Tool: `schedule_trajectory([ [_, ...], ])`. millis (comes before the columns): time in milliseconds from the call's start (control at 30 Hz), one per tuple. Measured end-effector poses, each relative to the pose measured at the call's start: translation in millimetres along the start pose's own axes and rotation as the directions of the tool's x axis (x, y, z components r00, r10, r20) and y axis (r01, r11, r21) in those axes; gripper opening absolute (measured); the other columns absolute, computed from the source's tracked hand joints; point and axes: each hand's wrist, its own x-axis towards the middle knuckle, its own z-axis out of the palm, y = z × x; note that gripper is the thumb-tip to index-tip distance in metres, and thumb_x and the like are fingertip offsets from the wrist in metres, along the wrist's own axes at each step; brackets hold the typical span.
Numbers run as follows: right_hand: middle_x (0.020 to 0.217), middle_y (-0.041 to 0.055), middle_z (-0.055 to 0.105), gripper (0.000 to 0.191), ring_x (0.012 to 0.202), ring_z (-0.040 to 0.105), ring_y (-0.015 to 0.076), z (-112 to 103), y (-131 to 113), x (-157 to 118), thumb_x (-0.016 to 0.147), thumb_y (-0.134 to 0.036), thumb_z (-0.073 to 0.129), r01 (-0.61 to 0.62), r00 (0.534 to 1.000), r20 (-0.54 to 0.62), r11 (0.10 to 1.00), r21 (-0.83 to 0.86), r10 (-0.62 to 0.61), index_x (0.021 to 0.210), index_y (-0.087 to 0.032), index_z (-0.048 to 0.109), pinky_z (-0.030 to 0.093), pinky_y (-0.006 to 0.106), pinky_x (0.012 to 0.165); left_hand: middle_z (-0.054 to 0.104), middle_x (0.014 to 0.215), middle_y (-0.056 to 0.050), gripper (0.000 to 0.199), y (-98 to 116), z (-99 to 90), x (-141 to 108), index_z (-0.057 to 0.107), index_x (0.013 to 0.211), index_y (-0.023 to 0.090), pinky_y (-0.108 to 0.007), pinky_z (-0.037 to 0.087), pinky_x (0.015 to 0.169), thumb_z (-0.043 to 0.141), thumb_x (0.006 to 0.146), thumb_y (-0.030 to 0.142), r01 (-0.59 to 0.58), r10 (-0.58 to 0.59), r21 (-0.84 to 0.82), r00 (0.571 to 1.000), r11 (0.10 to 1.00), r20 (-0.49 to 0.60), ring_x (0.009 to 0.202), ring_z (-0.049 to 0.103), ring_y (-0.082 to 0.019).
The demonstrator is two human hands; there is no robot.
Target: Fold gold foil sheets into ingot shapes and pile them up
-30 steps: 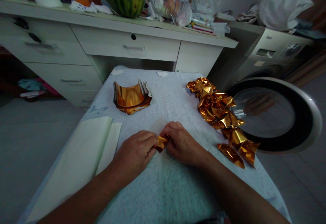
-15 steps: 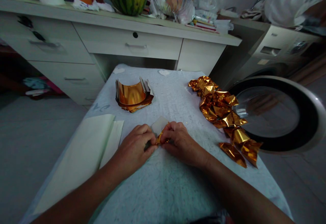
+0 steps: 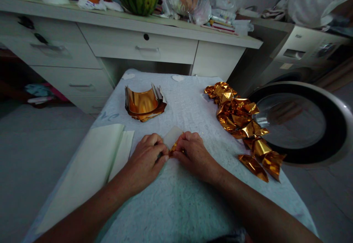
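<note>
Pinching a small bit of gold foil with both hands, low over the middle of the cloth-covered table. Pressing thumb and fingers together on the foil's left end with the left hand, and pinching its right side with the right hand. Gripped from two sides, most likely to stop such thin foil slipping or springing open. Poking out just past it, a pale sheet; cannot tell if joined to the foil.

Set toward the far left, a curved stack of gold foil sheets, maybe put there to be near but out of the way. Heaped along the right side, folded gold foil pieces, maybe to leave the middle free.

Close to the right edge, that heap, with the open washing machine door just past it; easy to bump, perhaps. Tighter on the left, with folded pale paper by the left arm. Plenty of room in front, and between stack and heap.
</note>
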Motion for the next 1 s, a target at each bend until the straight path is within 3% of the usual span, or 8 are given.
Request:
schedule_trajectory([
  [400, 0.09, 0.005, 0.057, 0.009, 0.088, 0.048, 0.02, 9.6, 1.0, 1.8, 0.082, -0.016, 0.066, -0.007, 0.994, -0.107, 0.999, -0.043, 0.002, 0.074, -0.017, 0.063, 0.037, 0.036, 0.084, 0.052, 0.091, -0.004, 0.011, 0.2, 1.2, -2.0, 0.061, 0.078, 0.02, -0.04, 0.044, 0.082, 0.054, 0.088, 0.021, -0.002, 0.003, 0.043, 1.0, 0.999, -0.021, 0.092, 0.049, -0.022],
  [600, 0.089, 0.005, 0.056, 0.01, 0.087, 0.047, 0.0195, 10.8, 1.7, 1.6, 0.083, -0.018, 0.065, 0.004, 0.992, -0.122, 0.999, -0.051, -0.01, 0.074, -0.017, 0.062, 0.037, 0.036, 0.084, 0.051, 0.09, -0.005, 0.019, 5.0, 6.1, -2.7, 0.057, 0.077, 0.019, -0.043, 0.044, 0.082, 0.045, 0.092, 0.018, -0.007, 0.013, 0.121, 0.999, 0.993, -0.049, 0.09, 0.047, -0.023],
  [1000, 0.089, 0.0044, 0.054, 0.008, 0.086, 0.046, 0.0196, 14.8, 4.5, 1.1, 0.081, -0.018, 0.063, 0.012, 0.989, -0.147, 0.998, -0.057, -0.021, 0.074, -0.018, 0.059, 0.037, 0.035, 0.083, 0.052, 0.09, -0.005, 0.014, 9.2, 7.5, -2.3, 0.057, 0.073, 0.02, -0.042, 0.046, 0.081, 0.051, 0.085, 0.017, 0.052, -0.038, 0.133, 0.994, 0.99, -0.107, 0.092, 0.048, -0.024],
])
